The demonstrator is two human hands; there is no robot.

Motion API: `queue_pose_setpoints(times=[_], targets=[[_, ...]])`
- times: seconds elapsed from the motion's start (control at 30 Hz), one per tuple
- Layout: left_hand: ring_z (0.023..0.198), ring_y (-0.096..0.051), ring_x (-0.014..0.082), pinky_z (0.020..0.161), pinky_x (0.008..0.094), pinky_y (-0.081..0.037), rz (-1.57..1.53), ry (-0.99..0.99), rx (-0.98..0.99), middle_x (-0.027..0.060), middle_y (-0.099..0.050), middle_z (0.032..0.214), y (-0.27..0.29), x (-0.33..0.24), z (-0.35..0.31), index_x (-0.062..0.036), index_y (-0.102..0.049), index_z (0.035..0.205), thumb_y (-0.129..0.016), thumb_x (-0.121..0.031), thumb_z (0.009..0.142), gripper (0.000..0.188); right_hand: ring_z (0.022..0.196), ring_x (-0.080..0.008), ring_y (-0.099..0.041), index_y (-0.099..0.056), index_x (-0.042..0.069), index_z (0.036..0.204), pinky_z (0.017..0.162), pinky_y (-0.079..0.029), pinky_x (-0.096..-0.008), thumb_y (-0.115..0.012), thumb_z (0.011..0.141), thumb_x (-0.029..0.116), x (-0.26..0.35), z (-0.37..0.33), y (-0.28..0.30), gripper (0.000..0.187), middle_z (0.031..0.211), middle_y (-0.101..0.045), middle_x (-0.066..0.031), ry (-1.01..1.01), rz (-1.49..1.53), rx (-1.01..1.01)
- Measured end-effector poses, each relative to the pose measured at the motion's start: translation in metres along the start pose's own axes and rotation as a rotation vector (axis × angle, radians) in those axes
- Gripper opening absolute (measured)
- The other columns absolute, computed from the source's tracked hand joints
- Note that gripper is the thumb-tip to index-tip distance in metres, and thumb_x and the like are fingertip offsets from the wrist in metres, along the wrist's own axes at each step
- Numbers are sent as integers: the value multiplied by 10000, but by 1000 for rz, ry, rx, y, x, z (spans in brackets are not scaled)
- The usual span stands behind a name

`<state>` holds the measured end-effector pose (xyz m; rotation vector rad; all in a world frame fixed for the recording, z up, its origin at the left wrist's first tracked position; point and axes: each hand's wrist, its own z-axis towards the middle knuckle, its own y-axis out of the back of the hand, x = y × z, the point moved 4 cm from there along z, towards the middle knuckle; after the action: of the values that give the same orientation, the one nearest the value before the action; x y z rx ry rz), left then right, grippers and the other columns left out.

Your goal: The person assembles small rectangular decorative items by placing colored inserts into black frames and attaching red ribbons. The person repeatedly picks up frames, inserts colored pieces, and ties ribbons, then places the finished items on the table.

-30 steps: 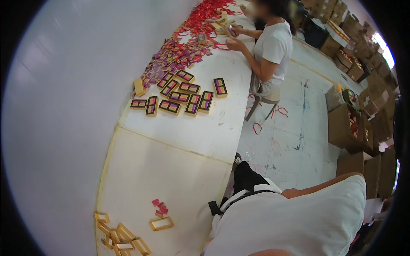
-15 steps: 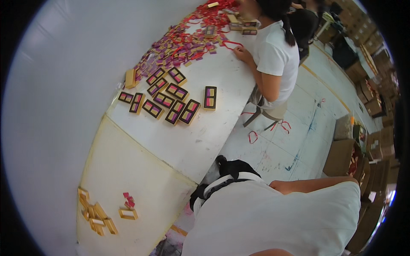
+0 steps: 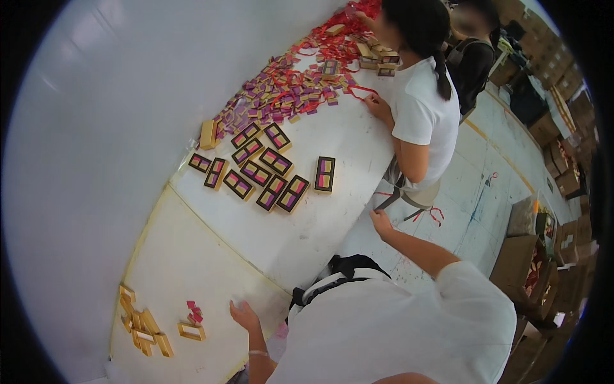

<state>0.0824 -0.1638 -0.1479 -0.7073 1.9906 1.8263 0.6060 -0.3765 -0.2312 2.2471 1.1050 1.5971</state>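
Note:
My left hand [image 3: 243,315] is over the near edge of the white table [image 3: 217,275], fingers apart and holding nothing. Nearest to it are an open gold rectangular frame [image 3: 191,331] and a few small pink pieces [image 3: 194,312]. Out over the floor, right of the table edge, my right hand [image 3: 382,224] has its fingers curled in, with nothing visible in them. Farther up the table lie several gold-sided boxes [image 3: 256,173] with black-framed tops showing pink, purple and gold panels. One such box [image 3: 325,174] lies apart, to their right.
More gold frames [image 3: 145,333] lie heaped at the table's left edge. A pile of small purple and gold pieces [image 3: 275,89] runs into red ribbons [image 3: 339,29]. A seated co-worker [image 3: 422,121] in white is alongside the table; another person is behind. Cardboard boxes [image 3: 515,265] stand at right.
My left hand has come into view over the table. My right hand has swung out from beside my body over the floor. The view has shifted slightly, and the co-worker's hand reaches into the ribbons.

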Motion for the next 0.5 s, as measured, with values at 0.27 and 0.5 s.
queue_pose_setpoints(times=[0.27, 0.5], targets=[[1290, -195, 347, 930, 635, -204, 583, 431, -327, 214, -226, 1372, -57, -61, 41, -161, -255, 1340, -344, -483, 881, 567, 979, -414, -509, -543, -23, 1029, 840, -402, -439, -248, 882, 467, 92, -18, -56, 591, 1040, -550, -263, -485, 382, -581], [1295, -190, 323, 929, 622, -226, 671, 473, -336, 192, -225, 1372, -63, -66, 40, -180, -284, 1317, -353, -462, 890, 516, 865, -409, -560, -579, -5, 945, 770, -435, -464, -256, 872, 460, 108, -25, -44, 570, 928, -591, -248, -660, 104, -686]])
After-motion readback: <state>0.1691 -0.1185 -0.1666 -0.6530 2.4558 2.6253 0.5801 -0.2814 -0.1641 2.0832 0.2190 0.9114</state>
